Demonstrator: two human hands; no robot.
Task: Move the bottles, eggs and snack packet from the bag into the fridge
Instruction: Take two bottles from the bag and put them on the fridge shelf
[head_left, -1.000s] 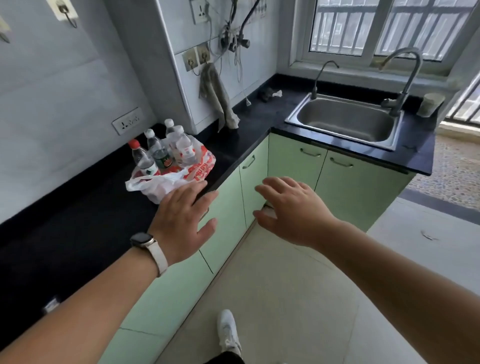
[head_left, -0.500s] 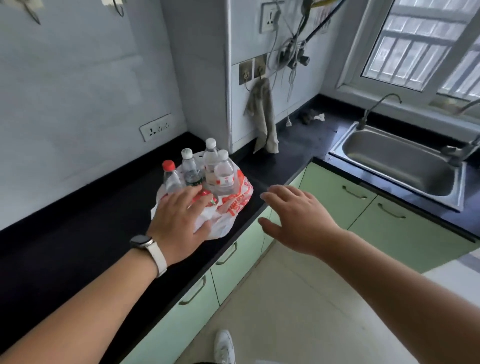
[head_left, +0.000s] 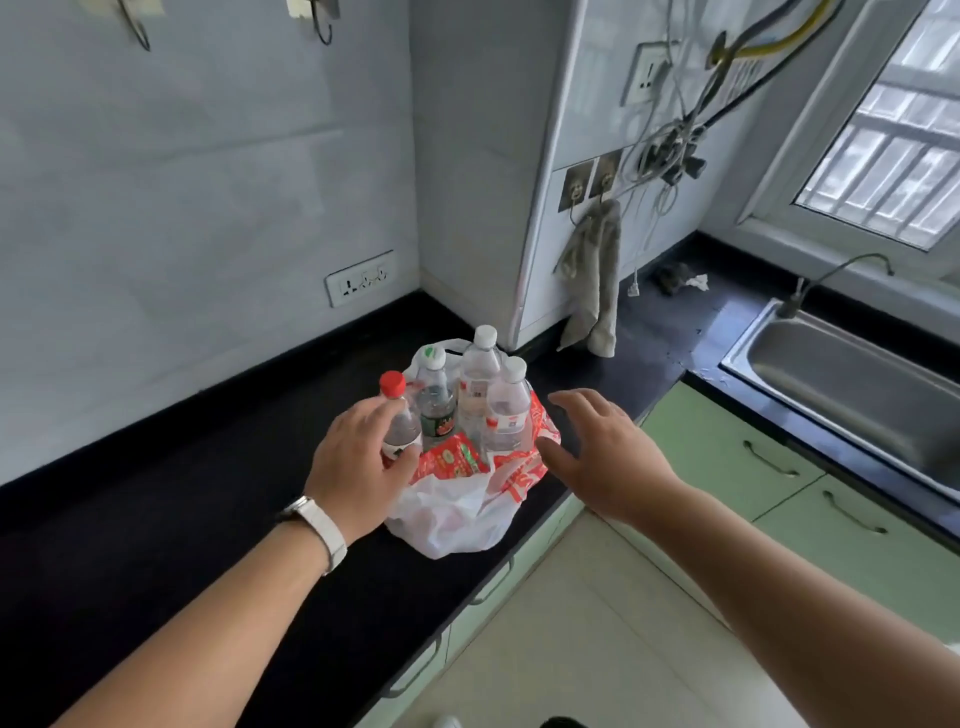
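Note:
A white plastic bag (head_left: 457, 512) with red print sits on the black counter (head_left: 156, 545). Several bottles stand upright in it: a red-capped bottle (head_left: 397, 410), a green-labelled bottle (head_left: 435, 397) and two clear white-capped bottles (head_left: 478, 382) (head_left: 506, 410). A red snack packet (head_left: 454, 457) lies in front of them. My left hand (head_left: 358, 465), a white watch on its wrist, curls round the red-capped bottle. Just right of the bag hovers my right hand (head_left: 597, 449), fingers spread, holding nothing. No eggs and no fridge are in view.
Green cabinets (head_left: 727, 467) run under the counter. A steel sink (head_left: 852, 384) with a tap lies at the right. A grey cloth (head_left: 597, 280) hangs from the tiled column behind the bag. A wall socket (head_left: 361, 283) is at the back left. Pale floor lies below.
I have come closer to the bag. My left hand moved from the bag's front up onto the red-capped bottle and closed around it. My right hand drew nearer to the bag's right side.

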